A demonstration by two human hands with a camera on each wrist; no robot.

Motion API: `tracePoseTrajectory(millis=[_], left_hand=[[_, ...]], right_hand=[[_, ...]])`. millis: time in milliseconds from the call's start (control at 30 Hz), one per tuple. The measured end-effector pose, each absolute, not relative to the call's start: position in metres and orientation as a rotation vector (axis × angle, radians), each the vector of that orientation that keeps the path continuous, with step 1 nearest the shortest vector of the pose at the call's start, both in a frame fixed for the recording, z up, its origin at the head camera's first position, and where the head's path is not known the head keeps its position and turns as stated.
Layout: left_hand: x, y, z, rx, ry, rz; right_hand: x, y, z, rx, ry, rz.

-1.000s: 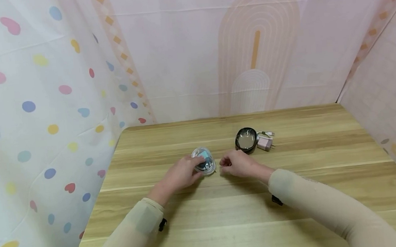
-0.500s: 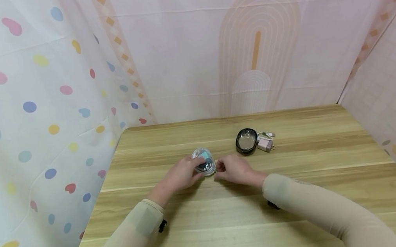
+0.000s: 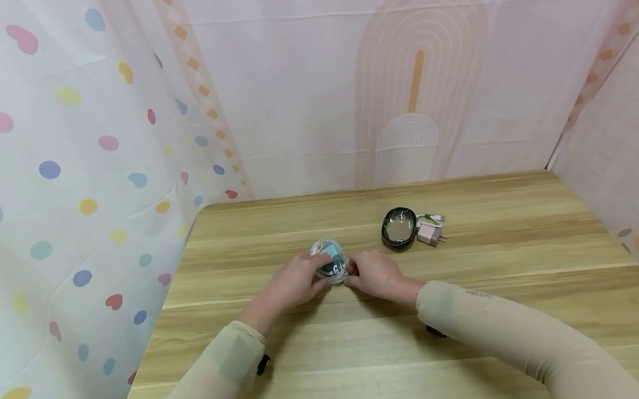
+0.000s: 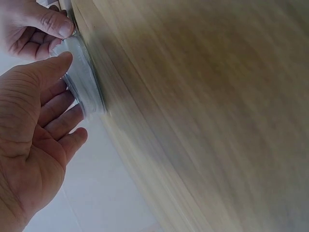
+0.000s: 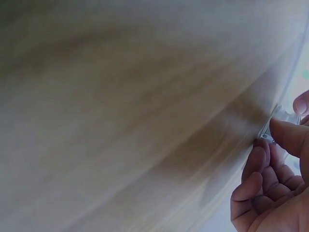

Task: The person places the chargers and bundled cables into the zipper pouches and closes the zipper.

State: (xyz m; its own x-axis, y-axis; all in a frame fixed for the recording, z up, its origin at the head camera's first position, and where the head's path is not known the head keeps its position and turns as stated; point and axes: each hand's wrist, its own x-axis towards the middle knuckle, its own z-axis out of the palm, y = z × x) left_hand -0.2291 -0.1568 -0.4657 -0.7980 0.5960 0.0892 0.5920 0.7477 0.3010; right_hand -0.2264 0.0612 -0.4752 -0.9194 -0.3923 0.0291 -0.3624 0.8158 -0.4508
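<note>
Grips the clear oval case [image 3: 338, 266] on the wooden table [image 3: 339, 362] with the left hand [image 3: 295, 280], pinches its small edge tab [image 5: 265, 137] with the right hand [image 3: 376, 274], risking a slip from too shallow a hold.

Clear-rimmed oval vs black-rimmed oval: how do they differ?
Inside, the clear-rimmed oval shows teal; the black-rimmed oval looks tan.
The left hand grips the clear-rimmed oval and the right hand pinches at its edge; the black-rimmed oval lies untouched beside the pink charger.
Both have rounded outlines and glossy middles.
</note>
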Motion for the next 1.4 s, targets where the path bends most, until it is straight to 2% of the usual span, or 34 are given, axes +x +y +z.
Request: tracePoseTrajectory(millis=[1167, 1400], left_hand=[[-0.2295, -0.1562, -0.4658, 0.985, 2.924, 0.485], [-0.228, -0.1558, -0.4642, 0.974, 2.922, 0.479]], right_hand=[[-0.2281, 0.0639, -0.4775, -0.624, 2.938, -0.751], [-0.2288, 0.0659, -0.4746, -0.701, 2.933, -0.761]])
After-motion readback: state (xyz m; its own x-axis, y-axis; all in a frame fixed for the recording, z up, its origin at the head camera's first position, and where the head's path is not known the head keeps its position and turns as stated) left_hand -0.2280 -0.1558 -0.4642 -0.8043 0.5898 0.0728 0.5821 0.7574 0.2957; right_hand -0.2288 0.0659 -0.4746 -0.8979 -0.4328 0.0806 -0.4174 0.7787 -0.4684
